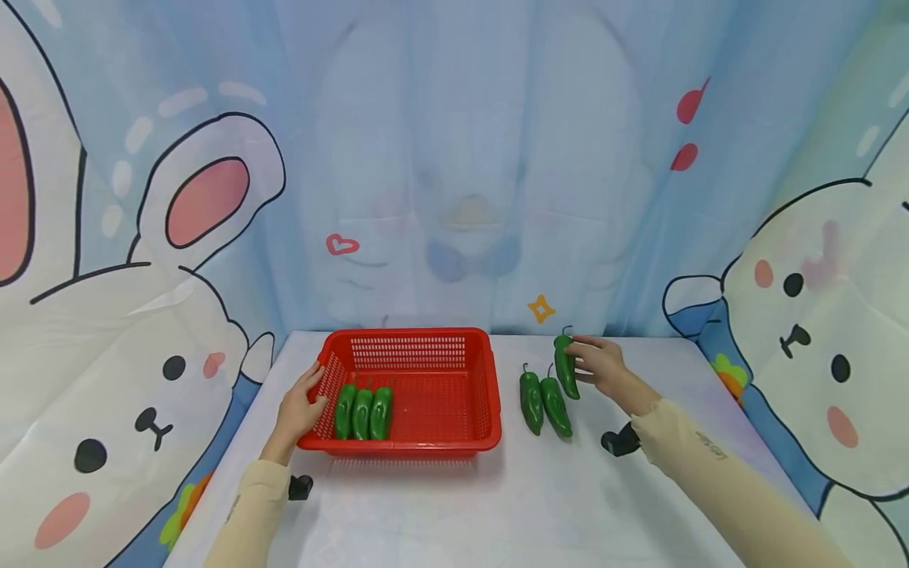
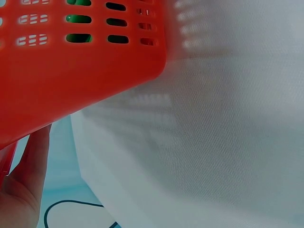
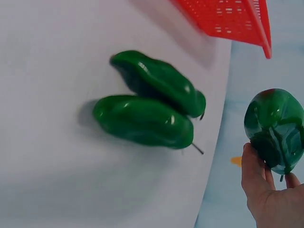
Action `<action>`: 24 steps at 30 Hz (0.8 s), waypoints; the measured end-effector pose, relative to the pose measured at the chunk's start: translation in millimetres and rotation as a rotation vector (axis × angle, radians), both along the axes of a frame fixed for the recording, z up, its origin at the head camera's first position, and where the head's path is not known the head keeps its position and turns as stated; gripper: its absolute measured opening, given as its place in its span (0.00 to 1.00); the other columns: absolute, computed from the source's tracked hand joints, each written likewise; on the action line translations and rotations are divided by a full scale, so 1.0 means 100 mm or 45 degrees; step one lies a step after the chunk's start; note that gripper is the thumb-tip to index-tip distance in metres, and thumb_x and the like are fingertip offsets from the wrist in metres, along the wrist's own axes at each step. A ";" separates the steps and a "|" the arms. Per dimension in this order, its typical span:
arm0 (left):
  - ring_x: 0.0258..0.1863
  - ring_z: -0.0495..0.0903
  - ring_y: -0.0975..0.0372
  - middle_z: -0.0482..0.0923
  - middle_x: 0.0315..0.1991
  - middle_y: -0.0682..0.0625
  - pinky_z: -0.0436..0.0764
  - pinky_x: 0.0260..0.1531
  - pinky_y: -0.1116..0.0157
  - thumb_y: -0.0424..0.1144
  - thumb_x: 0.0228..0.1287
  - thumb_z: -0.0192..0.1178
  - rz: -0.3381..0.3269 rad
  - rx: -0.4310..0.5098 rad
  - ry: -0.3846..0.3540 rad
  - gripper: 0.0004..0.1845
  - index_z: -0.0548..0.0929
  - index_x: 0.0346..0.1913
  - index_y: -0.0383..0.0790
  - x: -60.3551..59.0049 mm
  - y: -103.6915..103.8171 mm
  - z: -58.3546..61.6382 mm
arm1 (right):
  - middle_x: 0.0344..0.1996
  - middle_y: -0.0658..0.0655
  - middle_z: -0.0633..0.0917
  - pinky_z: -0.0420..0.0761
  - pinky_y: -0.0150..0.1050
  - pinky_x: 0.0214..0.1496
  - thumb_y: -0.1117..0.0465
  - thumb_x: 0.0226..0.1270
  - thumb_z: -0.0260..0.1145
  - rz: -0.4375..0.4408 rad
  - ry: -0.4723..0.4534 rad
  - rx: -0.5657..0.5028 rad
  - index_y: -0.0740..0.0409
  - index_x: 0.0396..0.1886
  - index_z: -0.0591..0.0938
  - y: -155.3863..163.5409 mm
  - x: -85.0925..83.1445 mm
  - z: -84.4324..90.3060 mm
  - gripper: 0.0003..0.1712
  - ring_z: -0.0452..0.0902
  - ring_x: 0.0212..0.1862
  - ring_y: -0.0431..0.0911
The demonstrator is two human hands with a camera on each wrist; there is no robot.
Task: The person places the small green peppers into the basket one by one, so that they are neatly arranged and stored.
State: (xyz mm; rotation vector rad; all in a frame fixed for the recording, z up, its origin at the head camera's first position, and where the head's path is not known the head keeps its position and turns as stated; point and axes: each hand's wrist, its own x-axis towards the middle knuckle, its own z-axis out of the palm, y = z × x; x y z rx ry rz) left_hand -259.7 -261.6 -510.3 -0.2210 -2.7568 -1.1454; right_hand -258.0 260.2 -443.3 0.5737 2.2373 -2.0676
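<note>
A red plastic basket [image 1: 433,410] holds three green chili peppers [image 1: 362,413], side by side at its left end. My left hand [image 1: 299,406] grips the basket's left rim; in the left wrist view, part of that hand [image 2: 26,183] shows beneath the rim. To the right of the basket, my right hand [image 1: 602,365] pinches a green chili pepper [image 1: 565,367] by its side, stem upward. In the right wrist view this pepper [image 3: 275,126] appears lifted off the table. Two more green chili peppers [image 1: 531,401] [image 3: 142,121] lie close together on the table.
A white-covered table [image 1: 454,513] carries everything. Behind it hangs a blue curtain [image 1: 461,158] with cartoon rabbits. Dark wrist-camera mounts [image 1: 620,440] stick out beside both sleeves.
</note>
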 end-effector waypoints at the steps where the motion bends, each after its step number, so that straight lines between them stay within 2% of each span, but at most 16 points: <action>1: 0.73 0.56 0.44 0.56 0.76 0.41 0.70 0.51 0.52 0.26 0.63 0.53 0.000 0.001 -0.004 0.33 0.64 0.73 0.32 0.00 0.00 0.00 | 0.48 0.57 0.79 0.73 0.56 0.61 0.63 0.68 0.60 0.005 0.006 -0.010 0.68 0.74 0.62 -0.04 -0.01 0.01 0.36 0.82 0.43 0.45; 5: 0.73 0.57 0.45 0.56 0.76 0.42 0.70 0.50 0.52 0.26 0.62 0.53 0.002 0.007 -0.007 0.33 0.64 0.73 0.32 -0.01 -0.01 -0.01 | 0.45 0.56 0.80 0.73 0.56 0.60 0.64 0.67 0.61 0.021 0.013 -0.038 0.67 0.74 0.62 -0.19 -0.06 0.06 0.36 0.82 0.37 0.40; 8: 0.72 0.58 0.44 0.57 0.75 0.41 0.70 0.47 0.54 0.26 0.61 0.54 0.001 0.002 0.012 0.33 0.65 0.72 0.32 -0.01 -0.01 -0.01 | 0.47 0.58 0.80 0.73 0.55 0.60 0.64 0.67 0.61 0.042 0.019 -0.052 0.67 0.73 0.63 -0.31 -0.09 0.09 0.36 0.82 0.38 0.40; 12: 0.71 0.60 0.43 0.59 0.75 0.41 0.70 0.45 0.55 0.26 0.60 0.54 0.004 0.000 0.047 0.33 0.66 0.72 0.31 -0.03 -0.01 -0.03 | 0.52 0.61 0.78 0.74 0.55 0.60 0.64 0.68 0.61 0.078 0.031 -0.076 0.65 0.73 0.64 -0.49 -0.14 0.11 0.35 0.82 0.41 0.43; 19: 0.71 0.59 0.44 0.60 0.74 0.41 0.71 0.49 0.53 0.25 0.59 0.55 0.002 0.015 0.042 0.33 0.66 0.71 0.31 -0.05 0.00 -0.06 | 0.50 0.58 0.79 0.74 0.54 0.60 0.64 0.68 0.60 0.120 0.027 -0.110 0.64 0.72 0.67 -0.77 -0.20 0.08 0.33 0.77 0.54 0.55; 24: 0.72 0.59 0.44 0.60 0.75 0.42 0.70 0.50 0.53 0.25 0.59 0.54 0.016 0.028 0.043 0.34 0.67 0.71 0.31 -0.06 0.00 -0.05 | 0.56 0.65 0.77 0.76 0.54 0.58 0.64 0.68 0.60 0.141 0.053 -0.149 0.64 0.71 0.67 -1.01 -0.26 0.04 0.32 0.77 0.55 0.58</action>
